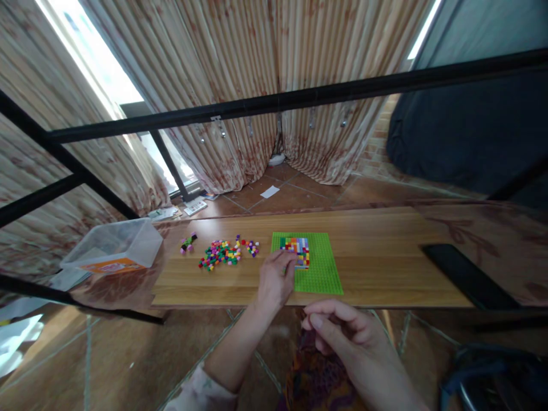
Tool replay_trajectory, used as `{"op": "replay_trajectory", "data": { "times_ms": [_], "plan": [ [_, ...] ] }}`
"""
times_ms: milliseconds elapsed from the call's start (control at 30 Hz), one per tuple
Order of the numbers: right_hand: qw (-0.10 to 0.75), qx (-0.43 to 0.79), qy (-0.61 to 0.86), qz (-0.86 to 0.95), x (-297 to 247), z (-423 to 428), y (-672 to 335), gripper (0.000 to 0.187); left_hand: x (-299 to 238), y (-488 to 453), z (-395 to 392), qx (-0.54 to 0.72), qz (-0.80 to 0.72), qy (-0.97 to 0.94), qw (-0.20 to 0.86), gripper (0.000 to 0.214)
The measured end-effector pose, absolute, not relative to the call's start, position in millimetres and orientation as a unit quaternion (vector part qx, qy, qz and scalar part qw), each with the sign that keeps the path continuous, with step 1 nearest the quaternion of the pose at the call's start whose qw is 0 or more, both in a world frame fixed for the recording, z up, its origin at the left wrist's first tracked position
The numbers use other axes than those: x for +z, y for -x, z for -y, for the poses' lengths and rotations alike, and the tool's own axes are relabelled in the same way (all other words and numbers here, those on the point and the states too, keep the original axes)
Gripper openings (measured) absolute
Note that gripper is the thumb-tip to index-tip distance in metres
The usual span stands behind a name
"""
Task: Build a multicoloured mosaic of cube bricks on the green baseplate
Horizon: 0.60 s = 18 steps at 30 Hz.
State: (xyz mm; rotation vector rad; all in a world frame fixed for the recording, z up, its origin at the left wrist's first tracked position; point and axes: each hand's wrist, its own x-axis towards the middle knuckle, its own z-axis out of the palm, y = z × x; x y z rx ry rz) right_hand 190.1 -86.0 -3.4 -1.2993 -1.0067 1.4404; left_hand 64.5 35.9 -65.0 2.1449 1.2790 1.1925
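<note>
A green baseplate (321, 274) lies on the wooden table (385, 268), with a patch of coloured small bricks (296, 246) pressed onto its upper left part. My left hand (276, 278) rests at the plate's left edge, fingers curled, fingertips at the brick patch; what they hold is hidden. My right hand (342, 334) hovers below the table's front edge, fingers pinched together on something I cannot make out. A heap of loose coloured bricks (222, 252) lies to the left of the plate, and a small separate cluster (188, 242) lies further left.
A clear plastic tub (115, 245) stands at the table's left end. A black phone (468, 277) lies at the right. Black metal bars (299, 100) cross above the table. Curtains hang behind, over a tiled floor with papers.
</note>
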Motion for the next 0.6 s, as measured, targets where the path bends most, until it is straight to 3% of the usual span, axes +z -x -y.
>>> {"op": "replay_trajectory", "data": {
  "times_ms": [300, 600],
  "plan": [
    [0.469, 0.575, 0.527, 0.415, -2, 84, -193, 0.022, -72, -82, -59, 0.299, -0.405, -0.861, 0.068, 0.018],
    [0.484, 0.579, 0.519, 0.400, -3, 84, -191, 0.021, -74, -80, -61, 0.292, -0.404, -0.866, 0.036, 0.020]
  ]
}}
